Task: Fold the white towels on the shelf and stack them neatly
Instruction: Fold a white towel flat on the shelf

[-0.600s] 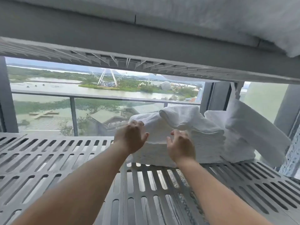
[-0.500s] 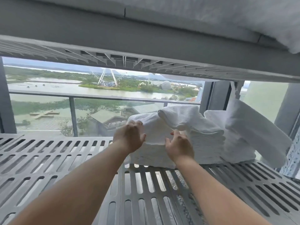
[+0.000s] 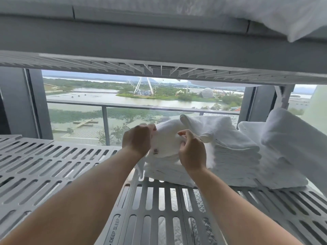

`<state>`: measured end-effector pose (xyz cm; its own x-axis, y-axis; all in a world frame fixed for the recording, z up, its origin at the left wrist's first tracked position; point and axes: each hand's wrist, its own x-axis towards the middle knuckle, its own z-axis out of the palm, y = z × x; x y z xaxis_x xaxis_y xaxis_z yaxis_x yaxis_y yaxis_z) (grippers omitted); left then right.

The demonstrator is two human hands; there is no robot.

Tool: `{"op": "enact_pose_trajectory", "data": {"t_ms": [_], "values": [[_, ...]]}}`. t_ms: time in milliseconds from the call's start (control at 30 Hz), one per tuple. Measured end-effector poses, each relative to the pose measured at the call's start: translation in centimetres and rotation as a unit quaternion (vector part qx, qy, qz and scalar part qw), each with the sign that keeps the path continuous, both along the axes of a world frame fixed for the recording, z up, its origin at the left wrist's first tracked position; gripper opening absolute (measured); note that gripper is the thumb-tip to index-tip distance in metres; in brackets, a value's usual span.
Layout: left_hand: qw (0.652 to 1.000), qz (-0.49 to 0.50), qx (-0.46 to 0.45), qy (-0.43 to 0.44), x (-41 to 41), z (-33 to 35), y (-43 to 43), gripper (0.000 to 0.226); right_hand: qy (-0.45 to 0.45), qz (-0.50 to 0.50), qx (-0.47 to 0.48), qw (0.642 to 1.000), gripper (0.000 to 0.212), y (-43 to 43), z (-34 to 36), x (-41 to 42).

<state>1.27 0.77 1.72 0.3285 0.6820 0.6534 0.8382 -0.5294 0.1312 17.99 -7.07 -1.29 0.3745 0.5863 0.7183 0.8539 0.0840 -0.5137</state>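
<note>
One towel (image 3: 165, 138) is in play at mid-frame. At left runs the slatted shelf (image 3: 53, 165). Next comes the left hand (image 3: 137, 141), its fingers curled round the towel's left edge, clamped on the cloth. Just right of it, the right hand (image 3: 192, 152) pinches the towel's front between thumb and curled fingers. The towel sits atop the stack (image 3: 233, 156), right of centre, with a loose pile (image 3: 292, 144) at far right. The step looks like taking up the top towel for folding. The next move likely calls for lifting it clear toward the shelf at left without dragging the layers beneath askew.
</note>
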Motion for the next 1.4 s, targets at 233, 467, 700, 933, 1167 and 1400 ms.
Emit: {"op": "enact_pose_trajectory", "data": {"t_ms": [233, 467, 700, 933, 1167, 1400], "values": [[0.996, 0.05, 0.042, -0.062, -3.4, -0.7, -1.8, 0.024, 0.005, 0.061, 0.058, 0.996, 0.036, 0.7, 1.3, -3.5], [0.993, 0.092, 0.047, -0.05, -8.1, -0.9, -3.3, 0.022, 0.043, 0.111, 0.051, 0.992, 0.044, -0.1, -0.3, -8.2], [0.99, 0.13, 0.046, -0.037, -15.1, 0.3, -3.6, 0.027, 0.044, 0.113, 0.029, 0.992, 0.055, -1.4, -0.2, -13.5], [0.992, 0.091, 0.077, -0.039, -21.5, -0.7, -4.9, 0.023, 0.06, 0.104, 0.0, 0.993, 0.058, -2.9, -1.0, -21.6], [0.996, 0.079, -0.051, 0.008, -25.5, -2.5, -4.2, 0.031, 0.053, 0.008, -0.017, 0.998, 0.031, -3.7, -2.8, -25.3], [0.989, 0.04, -0.138, 0.047, -25.5, -4.1, -3.9, 0.042, 0.039, -0.043, -0.169, 0.984, 0.034, -5.3, -4.5, -24.6]]}}
